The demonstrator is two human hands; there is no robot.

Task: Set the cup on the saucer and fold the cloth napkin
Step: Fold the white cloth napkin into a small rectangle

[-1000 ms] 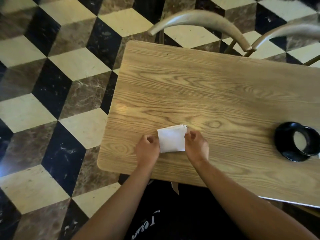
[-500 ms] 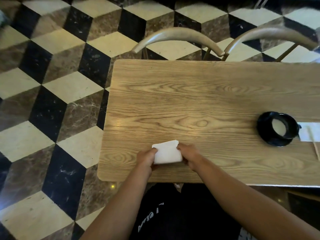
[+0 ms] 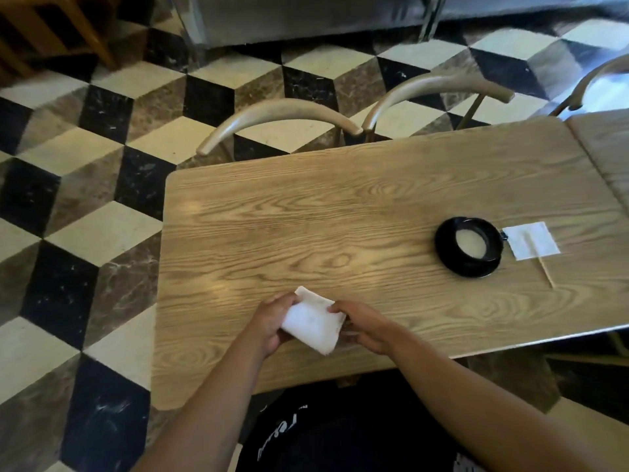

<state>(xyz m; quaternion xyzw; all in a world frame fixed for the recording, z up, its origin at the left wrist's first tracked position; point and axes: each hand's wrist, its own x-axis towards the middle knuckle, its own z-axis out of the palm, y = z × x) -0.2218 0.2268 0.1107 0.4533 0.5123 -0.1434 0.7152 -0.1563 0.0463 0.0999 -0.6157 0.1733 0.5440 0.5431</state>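
Note:
A white cloth napkin (image 3: 312, 321), folded into a small square, is held just above the near part of the wooden table (image 3: 340, 216). My left hand (image 3: 272, 323) grips its left edge, fingers curled under it. My right hand (image 3: 362, 323) pinches its right edge. A black cup (image 3: 474, 245) with a pale liquid inside stands on a black saucer (image 3: 452, 264) at the right of the table, well away from both hands.
A white paper slip (image 3: 531, 245) and a thin wooden stick (image 3: 544, 270) lie right of the saucer. Two curved chair backs (image 3: 279, 114) stand behind the table's far edge. A second table (image 3: 606, 144) adjoins at the right. The floor is patterned tile.
The napkin has been lifted off the table and tilted, with both hands gripping its sides. The camera has swung up and right, showing more of the cup, the slip and the stick.

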